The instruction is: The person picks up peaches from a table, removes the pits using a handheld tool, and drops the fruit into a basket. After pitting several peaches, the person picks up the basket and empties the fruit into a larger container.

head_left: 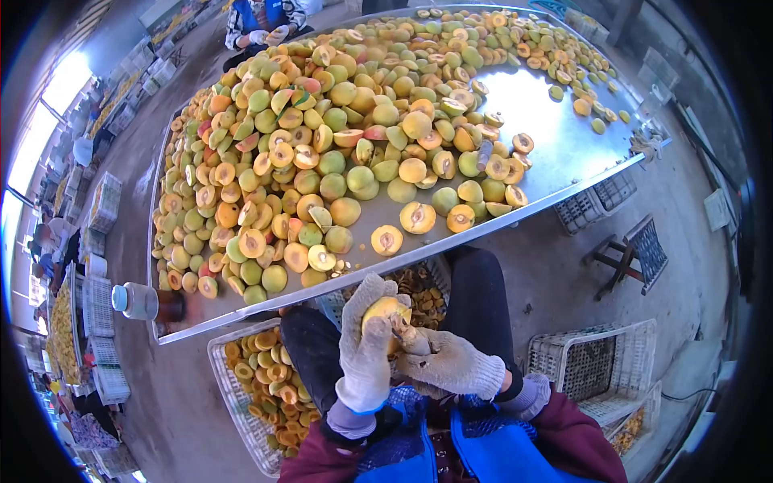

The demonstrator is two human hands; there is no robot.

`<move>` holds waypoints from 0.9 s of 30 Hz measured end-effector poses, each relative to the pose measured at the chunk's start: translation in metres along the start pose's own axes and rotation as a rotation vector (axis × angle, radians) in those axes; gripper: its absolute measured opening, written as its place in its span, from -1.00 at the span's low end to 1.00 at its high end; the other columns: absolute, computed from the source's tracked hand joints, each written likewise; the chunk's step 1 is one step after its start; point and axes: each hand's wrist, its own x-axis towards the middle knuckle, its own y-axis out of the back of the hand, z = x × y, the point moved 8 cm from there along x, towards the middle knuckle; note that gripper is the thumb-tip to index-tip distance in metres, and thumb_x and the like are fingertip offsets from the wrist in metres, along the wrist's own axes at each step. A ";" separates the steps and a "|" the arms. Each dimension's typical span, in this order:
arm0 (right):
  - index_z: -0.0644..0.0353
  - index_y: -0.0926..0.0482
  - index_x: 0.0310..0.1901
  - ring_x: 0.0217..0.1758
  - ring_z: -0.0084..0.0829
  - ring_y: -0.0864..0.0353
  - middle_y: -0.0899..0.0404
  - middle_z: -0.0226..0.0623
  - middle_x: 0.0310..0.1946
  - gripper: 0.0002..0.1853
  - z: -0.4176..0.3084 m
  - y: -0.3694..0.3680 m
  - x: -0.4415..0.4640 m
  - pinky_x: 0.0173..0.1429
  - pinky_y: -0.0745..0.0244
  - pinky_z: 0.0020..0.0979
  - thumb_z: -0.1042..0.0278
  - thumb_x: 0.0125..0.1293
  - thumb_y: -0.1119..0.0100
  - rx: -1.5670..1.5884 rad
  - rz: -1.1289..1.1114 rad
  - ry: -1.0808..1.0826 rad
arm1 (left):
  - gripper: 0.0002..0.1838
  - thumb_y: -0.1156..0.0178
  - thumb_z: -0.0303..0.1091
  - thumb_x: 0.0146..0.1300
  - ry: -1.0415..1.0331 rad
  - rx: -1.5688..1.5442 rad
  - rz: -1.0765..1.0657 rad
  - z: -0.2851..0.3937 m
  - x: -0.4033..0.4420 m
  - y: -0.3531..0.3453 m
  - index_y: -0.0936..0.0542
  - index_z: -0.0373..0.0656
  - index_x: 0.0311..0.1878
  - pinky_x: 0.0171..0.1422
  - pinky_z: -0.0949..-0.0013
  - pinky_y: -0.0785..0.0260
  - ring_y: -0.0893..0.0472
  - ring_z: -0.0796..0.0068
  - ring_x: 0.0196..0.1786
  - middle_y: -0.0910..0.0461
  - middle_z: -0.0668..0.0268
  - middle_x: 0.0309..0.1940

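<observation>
My left hand (366, 346), in a pale knitted glove, is closed round a yellow fruit half (386, 310) above my lap. Close against it, my right hand (455, 362), also gloved, grips a small tool (412, 338) whose end meets the fruit. The tool's tip is hidden at the fruit. Just beyond my hands is the metal table (362, 276), heaped with whole and halved yellow-green fruit (330, 161). A few cut halves (386, 240) lie near its front edge.
A crate of fruit halves (270, 386) stands left of my legs, a container of dark pieces (419, 290) between them. Crates (596, 362) and a stool (636, 253) are at right. A jar (141, 302) sits by the table's left corner. A co-worker's gloved hands (270, 36) show beyond.
</observation>
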 end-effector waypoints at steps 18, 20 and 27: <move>0.14 -0.54 -0.31 -0.61 -0.67 -0.40 -0.47 -0.49 -0.57 -0.77 0.010 -0.024 -0.004 -0.55 -0.29 -0.58 0.18 0.23 -0.32 0.689 -0.344 0.157 | -0.58 -0.09 -0.15 0.43 0.140 0.414 -0.300 0.020 0.026 -0.025 -0.56 -0.37 0.06 0.00 0.32 -0.54 -0.65 0.34 -0.12 -0.64 0.11 -0.04; 0.20 -0.53 -0.34 -0.70 -0.62 -0.36 -0.45 -0.44 -0.65 -0.75 0.011 -0.029 -0.004 -0.64 -0.24 -0.55 0.19 0.22 -0.31 0.699 -0.390 0.184 | -0.55 -0.10 -0.10 0.42 0.084 0.353 -0.333 0.017 0.023 -0.021 -0.56 -0.38 0.07 -0.03 0.31 -0.54 -0.66 0.33 -0.13 -0.63 0.09 -0.05; 0.29 -0.52 -0.39 -0.86 -0.55 -0.28 -0.40 -0.37 -0.79 -0.72 -0.013 -0.043 -0.030 -0.79 -0.17 -0.51 0.21 0.22 -0.29 1.094 -0.721 0.085 | -0.69 -0.14 -0.41 0.30 0.016 0.400 -0.342 0.026 0.030 -0.028 -0.59 -0.37 0.05 0.02 0.35 -0.50 -0.66 0.33 -0.07 -0.63 0.06 -0.04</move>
